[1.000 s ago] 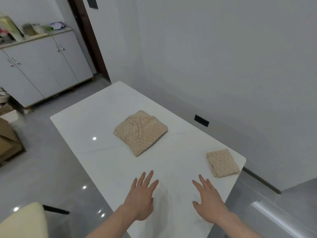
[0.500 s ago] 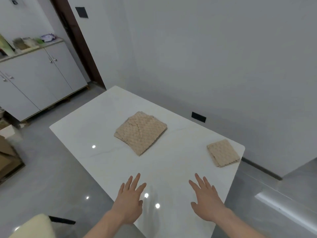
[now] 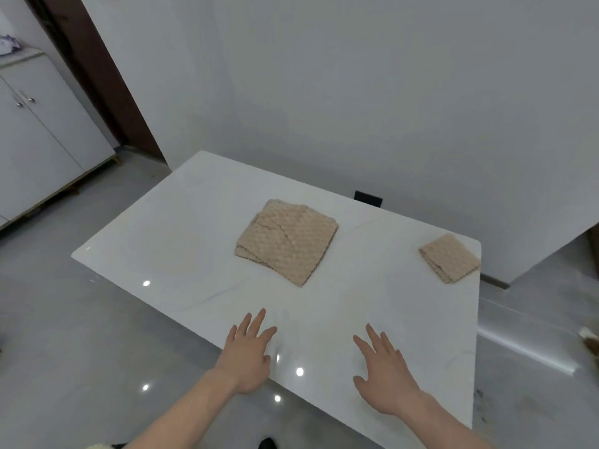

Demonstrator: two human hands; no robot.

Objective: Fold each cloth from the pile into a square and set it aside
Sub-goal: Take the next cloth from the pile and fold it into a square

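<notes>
Hovering flat over near desk [image 3: 181, 241] edge, left hand [image 3: 248, 354] & right hand [image 3: 385, 377] splayed, empty; pile [image 3: 287, 239] soft, light, pinch top cloth's corners.

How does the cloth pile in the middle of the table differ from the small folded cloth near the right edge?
The cloth pile looks larger and sits mid-table; the small folded cloth looks far smaller and lies near the table's right edge. The cloth pile's layers are staggered, with offset edges; the small folded cloth is a neater square. Both are beige, textured, and untouched by either hand.
</notes>
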